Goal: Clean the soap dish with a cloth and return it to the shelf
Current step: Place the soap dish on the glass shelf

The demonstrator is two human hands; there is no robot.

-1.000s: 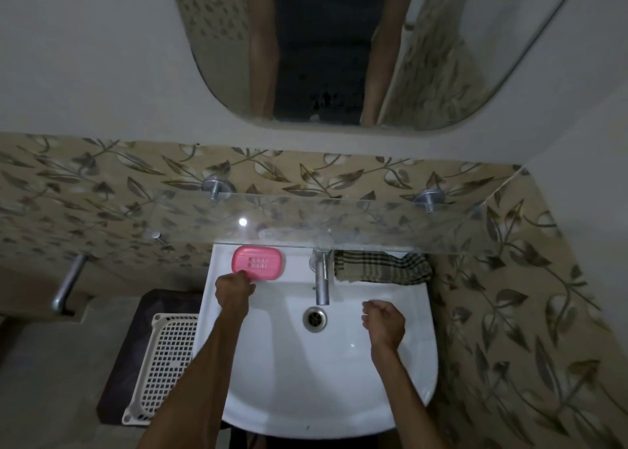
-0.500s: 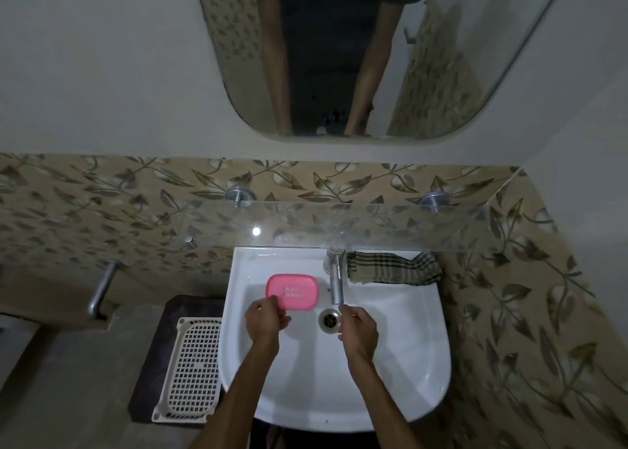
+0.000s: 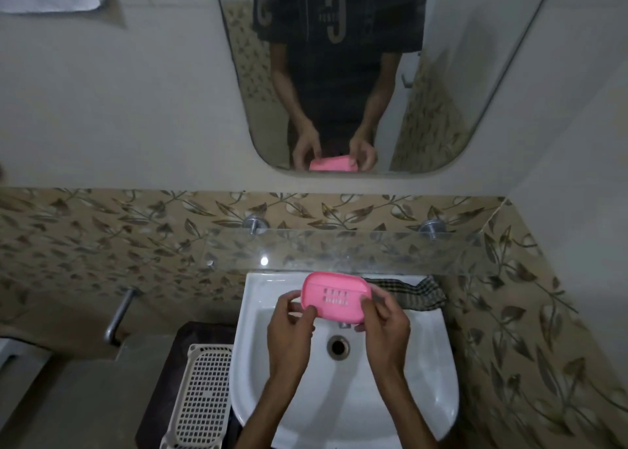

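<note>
The soap dish (image 3: 334, 297), a pink plastic tray with two short rows of drain slots in its floor, is held up over the back of the white sink (image 3: 428, 363), just in front of the glass shelf (image 3: 390, 249) and hiding most of the tap. Its hollow side faces the camera. The left hand (image 3: 289, 333) grips its left end, fingers (image 3: 307, 312) curled over the near rim with the thumb up along the side. The right hand (image 3: 384, 326) grips the right end the same way, thumb lying on the rim and the other fingers wrapped round behind. Both forearms reach up from the lower edge of the view across the basin, either side of the drain (image 3: 338, 346).

A checked cloth (image 3: 418, 295) lies bunched on the back right ledge of the sink, partly under the shelf and just beside the right hand, not touching it. The shelf is fixed to the leaf-patterned tiles (image 3: 102, 244) by two metal pegs. Above it the mirror (image 3: 458, 74) shows the person's dark shirt and both hands holding the pink dish. A white slotted basket (image 3: 200, 401) stands on the floor left of the sink, and a metal handle (image 3: 117, 316) sticks out from the wall beyond it.
</note>
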